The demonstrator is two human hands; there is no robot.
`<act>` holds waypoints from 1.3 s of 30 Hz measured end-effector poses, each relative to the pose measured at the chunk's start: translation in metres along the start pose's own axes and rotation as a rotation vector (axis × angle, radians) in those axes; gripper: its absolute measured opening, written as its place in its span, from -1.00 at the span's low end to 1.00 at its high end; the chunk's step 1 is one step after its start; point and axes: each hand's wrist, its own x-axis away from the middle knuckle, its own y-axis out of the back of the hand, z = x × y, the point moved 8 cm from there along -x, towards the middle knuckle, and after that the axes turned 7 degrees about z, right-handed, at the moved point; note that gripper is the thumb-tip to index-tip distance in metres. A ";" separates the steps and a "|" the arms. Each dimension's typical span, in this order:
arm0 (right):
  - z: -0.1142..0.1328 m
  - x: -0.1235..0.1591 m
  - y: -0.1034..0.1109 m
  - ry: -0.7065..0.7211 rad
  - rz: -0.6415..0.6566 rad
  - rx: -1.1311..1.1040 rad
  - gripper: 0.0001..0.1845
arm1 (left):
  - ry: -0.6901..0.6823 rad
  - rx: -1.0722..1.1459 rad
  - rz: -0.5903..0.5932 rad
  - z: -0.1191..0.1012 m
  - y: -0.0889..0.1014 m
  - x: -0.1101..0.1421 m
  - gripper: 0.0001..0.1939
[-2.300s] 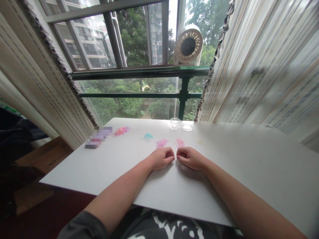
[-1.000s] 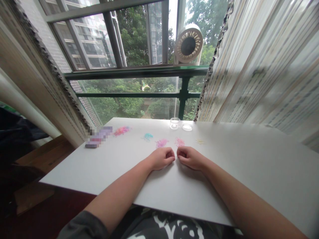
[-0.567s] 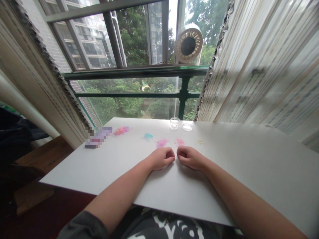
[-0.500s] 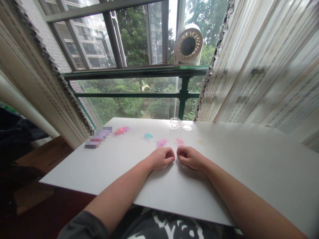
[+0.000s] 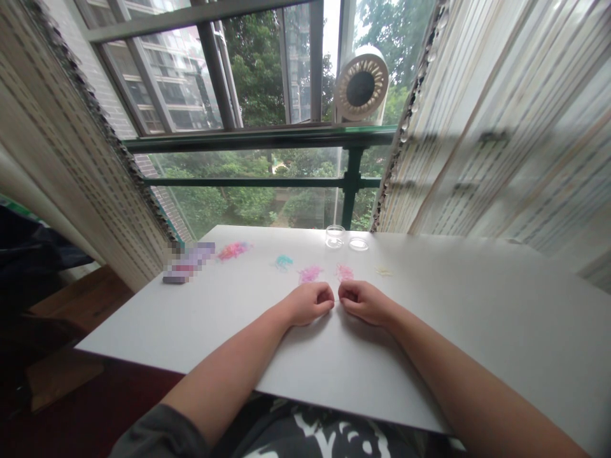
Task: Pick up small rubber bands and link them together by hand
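My left hand and my right hand rest side by side on the white table, fingers curled in, thumb tips nearly meeting. Whatever they pinch is too small to make out. Just beyond them lie little heaps of tiny bands: a purple-pink heap, a pink heap, a teal heap, a pale yellow heap and a larger pink-orange heap further left.
A small clear jar and its lid stand at the table's far edge. A blurred purple box lies at the far left. A round fan sits on the window rail, with curtains at both sides.
Both hands stay where they were. The curtains at left and right have shifted slightly.
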 end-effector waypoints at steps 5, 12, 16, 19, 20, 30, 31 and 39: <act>-0.001 0.000 0.000 0.006 0.003 0.016 -0.94 | -0.005 0.019 0.003 0.002 -0.002 -0.001 -0.90; 0.000 0.001 0.000 0.017 0.003 0.016 -0.94 | -0.004 0.035 0.005 0.002 -0.002 -0.001 -0.90; 0.000 0.001 0.001 0.025 0.001 0.027 -0.94 | -0.001 0.041 0.009 0.002 -0.003 -0.001 -0.90; 0.001 0.002 0.001 0.025 0.001 0.030 -0.94 | -0.002 0.045 0.009 0.001 -0.003 -0.001 -0.90; 0.000 0.002 0.001 0.024 0.000 0.029 -0.94 | -0.003 0.046 0.009 0.001 -0.003 -0.001 -0.90; 0.003 0.002 0.003 0.017 -0.006 0.025 -0.94 | -0.003 0.051 0.012 0.002 -0.003 -0.001 -0.91; 0.003 0.002 0.003 0.019 -0.007 0.022 -0.94 | -0.003 0.049 0.012 0.002 -0.003 -0.001 -0.91; 0.002 0.002 0.002 0.021 -0.009 0.004 -0.94 | 0.000 0.036 0.019 0.002 -0.003 0.000 -0.91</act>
